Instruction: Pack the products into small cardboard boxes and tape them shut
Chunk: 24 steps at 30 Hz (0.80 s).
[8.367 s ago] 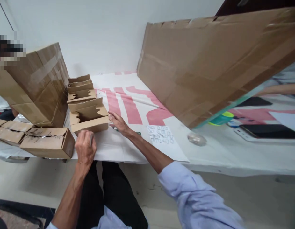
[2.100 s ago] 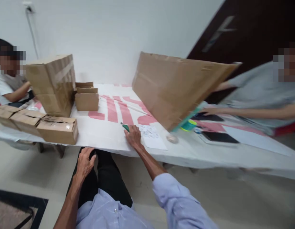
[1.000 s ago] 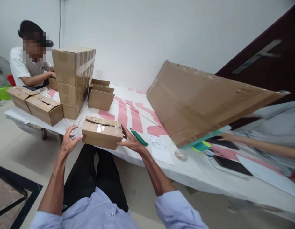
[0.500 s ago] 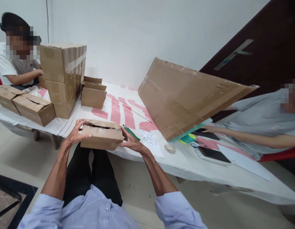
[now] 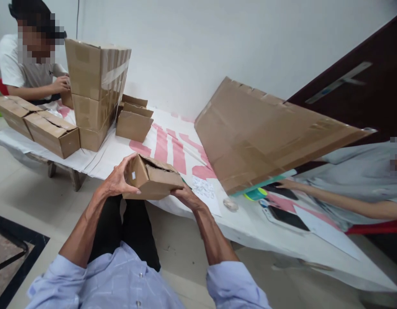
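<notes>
Between my hands is a small brown cardboard box (image 5: 156, 182), held over the table's front edge above my lap. Its top flaps meet along a ragged, gaping seam, and a small white label shows on its left end. My left hand (image 5: 123, 178) grips that left end, thumb along the front and fingers up at the top corner. At the opposite end, my right hand (image 5: 187, 195) clasps the lower right corner; some of its fingers are hidden behind the box. A sheet of paper with printed marks (image 5: 205, 193) lies just beyond my right hand.
Taped cartons (image 5: 85, 77) are stacked at the left, with two closed boxes (image 5: 52, 128) before them and open boxes (image 5: 134, 124) beside them. A large cardboard panel (image 5: 266, 133) leans at the right. Co-workers sit at both sides. A tape roll (image 5: 230, 204) and phone (image 5: 287, 218) lie on the table.
The box has turned and tilted in my hands, so its labelled left end now shows. Both hands have moved slightly right with it. The camera view has shifted a little.
</notes>
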Each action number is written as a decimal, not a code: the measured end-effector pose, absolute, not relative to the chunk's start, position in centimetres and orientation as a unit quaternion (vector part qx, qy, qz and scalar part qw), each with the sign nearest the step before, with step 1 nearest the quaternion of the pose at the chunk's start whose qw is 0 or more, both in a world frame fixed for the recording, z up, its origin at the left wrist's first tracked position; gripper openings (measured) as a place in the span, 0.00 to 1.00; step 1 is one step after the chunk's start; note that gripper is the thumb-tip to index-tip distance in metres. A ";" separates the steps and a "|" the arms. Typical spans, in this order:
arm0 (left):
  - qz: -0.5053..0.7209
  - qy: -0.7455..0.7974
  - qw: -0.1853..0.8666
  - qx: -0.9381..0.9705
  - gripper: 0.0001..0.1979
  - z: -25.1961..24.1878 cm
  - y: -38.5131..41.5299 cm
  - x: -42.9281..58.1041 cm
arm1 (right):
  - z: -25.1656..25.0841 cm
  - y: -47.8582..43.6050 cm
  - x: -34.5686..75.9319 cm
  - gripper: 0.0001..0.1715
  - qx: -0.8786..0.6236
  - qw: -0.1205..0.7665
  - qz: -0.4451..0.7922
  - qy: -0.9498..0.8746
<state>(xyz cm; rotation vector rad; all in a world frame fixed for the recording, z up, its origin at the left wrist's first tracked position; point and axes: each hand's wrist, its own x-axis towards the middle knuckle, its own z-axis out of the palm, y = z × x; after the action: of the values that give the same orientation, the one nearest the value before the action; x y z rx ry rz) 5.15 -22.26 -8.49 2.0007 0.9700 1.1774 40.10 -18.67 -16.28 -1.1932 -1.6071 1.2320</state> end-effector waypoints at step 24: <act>0.448 0.480 0.154 0.739 0.61 -8.3 -25.2 9.7 | -0.9 -26.2 28.2 0.10 -0.367 0.368 -0.147 -0.842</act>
<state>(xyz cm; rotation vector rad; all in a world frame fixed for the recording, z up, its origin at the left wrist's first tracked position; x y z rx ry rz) 9.72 -25.16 -8.26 2.1169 1.3760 1.2830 28.18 -26.17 -0.88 -0.9436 -2.1616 -0.3770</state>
